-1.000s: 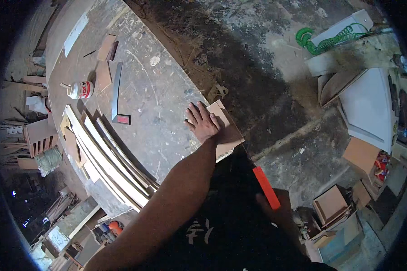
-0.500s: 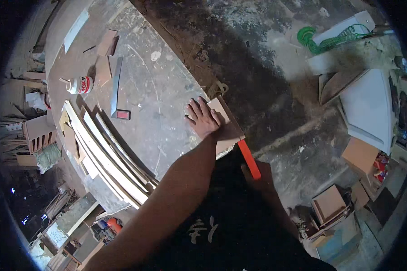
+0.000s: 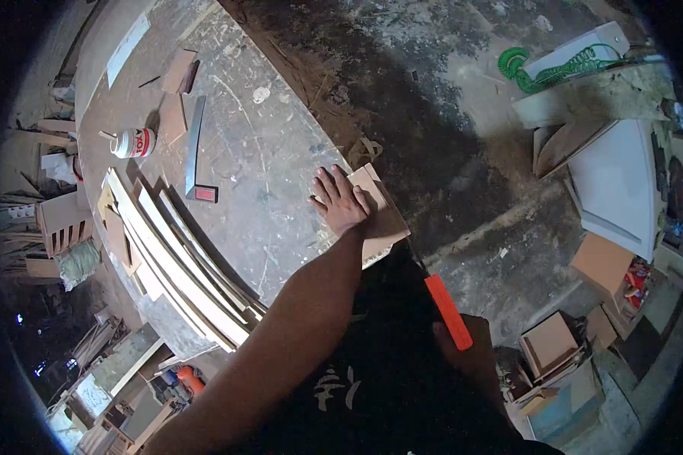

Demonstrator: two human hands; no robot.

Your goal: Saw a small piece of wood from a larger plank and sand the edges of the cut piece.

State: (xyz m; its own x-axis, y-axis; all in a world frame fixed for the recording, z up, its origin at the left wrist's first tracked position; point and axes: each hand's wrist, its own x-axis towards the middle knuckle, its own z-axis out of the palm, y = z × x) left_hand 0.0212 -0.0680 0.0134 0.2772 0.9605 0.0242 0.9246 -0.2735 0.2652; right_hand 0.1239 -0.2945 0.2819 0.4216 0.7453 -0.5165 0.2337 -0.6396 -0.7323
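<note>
Fingers of the left hand (image 3: 345,209) in the head view are spread apart and nearly straight, pressed flat on a tan, rectangular, thin-looking wooden board (image 3: 385,214), and they are not closed around anything. This board lies at the near corner of the grey, paint-spotted worktop (image 3: 269,178), just beside its right edge; how far it hangs over, I cannot tell. Fingers of the right hand (image 3: 484,337) seem to be wrapped around the lower part of a bright orange, straight-handled tool (image 3: 448,311), but they are mostly hidden, so the exact grip cannot be told. From its handle, a narrow dark blade (image 3: 419,256) runs up toward the board's near right corner; whether it touches, I cannot say for sure. In my judgement, this work is done well if the left palm gives steady weight on the board, with its fingertips kept away from the blade's side, and if the right wrist keeps handle and blade in one straight line, moving calmly, without twisting. Well apart, on the left, rest a metal try square with a dark and red stock (image 3: 196,148), a white and red plastic bottle (image 3: 133,143) and long pale wooden strips (image 3: 218,322).
</note>
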